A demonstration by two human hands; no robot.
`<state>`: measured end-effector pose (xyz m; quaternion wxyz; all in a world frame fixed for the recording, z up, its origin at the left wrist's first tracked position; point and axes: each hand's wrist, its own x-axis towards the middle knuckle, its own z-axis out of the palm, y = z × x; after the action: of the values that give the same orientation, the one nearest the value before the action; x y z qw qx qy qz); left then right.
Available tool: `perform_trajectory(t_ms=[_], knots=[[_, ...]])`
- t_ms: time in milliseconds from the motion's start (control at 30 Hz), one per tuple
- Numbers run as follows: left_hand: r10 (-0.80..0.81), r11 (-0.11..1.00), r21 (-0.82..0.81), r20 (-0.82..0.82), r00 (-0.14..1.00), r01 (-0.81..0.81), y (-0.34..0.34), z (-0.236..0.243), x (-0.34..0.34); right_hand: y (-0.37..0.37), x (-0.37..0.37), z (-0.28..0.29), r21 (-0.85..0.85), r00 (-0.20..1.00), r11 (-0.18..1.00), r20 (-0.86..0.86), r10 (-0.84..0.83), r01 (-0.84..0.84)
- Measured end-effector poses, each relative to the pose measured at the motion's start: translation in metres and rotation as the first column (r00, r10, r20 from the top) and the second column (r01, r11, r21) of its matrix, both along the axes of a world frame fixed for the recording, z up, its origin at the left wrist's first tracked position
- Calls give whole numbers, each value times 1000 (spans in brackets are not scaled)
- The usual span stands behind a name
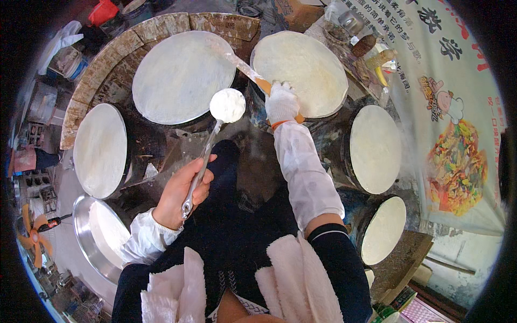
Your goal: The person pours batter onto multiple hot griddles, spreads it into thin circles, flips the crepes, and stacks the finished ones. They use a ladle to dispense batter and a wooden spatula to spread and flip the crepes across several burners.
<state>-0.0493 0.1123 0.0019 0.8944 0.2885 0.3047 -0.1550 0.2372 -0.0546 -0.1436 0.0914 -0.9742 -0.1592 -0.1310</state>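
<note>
My bare left hand (186,188) is closed round the metal handle of a ladle (203,156). White batter (228,105) fills its bowl, in front of the gap between the two far griddles. In a white knit glove, my right hand (283,102) grips a spatula (245,68) by its wooden handle. The spatula's pale, batter-smeared blade reaches left over the edge of a large round sheet of batter (177,75) on the far left griddle; whether it touches cannot be seen. Another thin sheet (309,67) covers the far right griddle, partly behind my right hand.
More batter-covered round griddles stand at the left (100,151) and right (375,149), one nearer right (383,230). A metal basin (81,229) of white batter is at lower left. A curved wooden rim (116,64) borders the far left. Bottles (377,58) stand far right, beside a printed banner (409,102).
</note>
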Motion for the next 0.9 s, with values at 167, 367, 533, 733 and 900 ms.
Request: perform_trajectory(t_ms=[167, 367, 533, 733, 900], knots=[[-9, 1000, -7, -21, 1000, 9, 7, -3, 10, 0, 25, 11, -128, 999, 990, -14, 53, -54], [-71, 997, -4, -7, 997, 71, 1, -9, 21, -51, 69, 100, 165, 995, 984, 51, -80, 70], [-162, 987, 15, 22, 986, 162, -18, -4, 34, -165, 113, 118, 537, 899, 814, 212, -384, 222], [-269, 962, 50, 35, 963, 267, -50, 5, 53, -300, 79, 163, 895, 724, 334, 17, -689, 296], [-379, 924, 55, 32, 925, 377, -93, 7, 70, -437, -49, 187, 973, 634, 65, -94, -768, 223]])
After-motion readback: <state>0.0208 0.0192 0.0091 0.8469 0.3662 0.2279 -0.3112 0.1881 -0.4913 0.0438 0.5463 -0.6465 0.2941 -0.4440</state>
